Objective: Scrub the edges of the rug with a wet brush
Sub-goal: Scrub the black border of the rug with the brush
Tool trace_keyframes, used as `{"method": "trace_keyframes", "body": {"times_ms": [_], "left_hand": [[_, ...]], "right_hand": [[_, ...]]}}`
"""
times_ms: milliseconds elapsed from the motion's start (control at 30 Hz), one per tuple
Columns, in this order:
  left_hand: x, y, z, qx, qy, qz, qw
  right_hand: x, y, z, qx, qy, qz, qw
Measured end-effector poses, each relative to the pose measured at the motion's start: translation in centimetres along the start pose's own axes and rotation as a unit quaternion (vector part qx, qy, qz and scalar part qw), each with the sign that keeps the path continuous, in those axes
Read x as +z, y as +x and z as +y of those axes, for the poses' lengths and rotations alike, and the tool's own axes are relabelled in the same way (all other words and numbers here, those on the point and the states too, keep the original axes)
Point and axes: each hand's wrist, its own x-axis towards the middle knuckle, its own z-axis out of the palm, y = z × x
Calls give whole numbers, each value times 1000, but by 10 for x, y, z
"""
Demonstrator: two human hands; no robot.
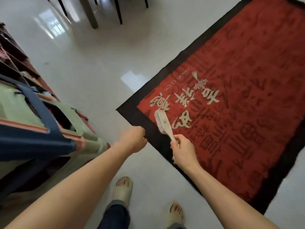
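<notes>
A red rug (239,100) with a black border and gold characters lies on the pale tiled floor, its near corner pointing left. My right hand (184,151) grips the handle of a white scrubbing brush (162,121). The brush head hangs over the rug's near-left border, bristles facing left and down. My left hand (133,138) is curled into a fist at the outer edge of that black border; whether it pinches the border I cannot tell.
A green and blue bag (41,123) sits at the left in front of a dark shelf unit (14,52). Chair and table legs (92,12) stand at the top. My feet in beige slippers (123,189) stand on the tiles below the rug.
</notes>
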Motion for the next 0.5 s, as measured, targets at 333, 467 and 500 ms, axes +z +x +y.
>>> {"method": "trace_keyframes", "body": {"times_ms": [333,467,500], "left_hand": [[144,189,-149,-76,-55,22,995],[185,280,-173,-63,-62,74,993],[191,303,-178,-58,-61,82,993]], "right_hand": [[222,167,80,-31,-88,-12,996],[288,236,123,-80,-143,-15,986],[299,256,130,-95,-155,-7,983]]}}
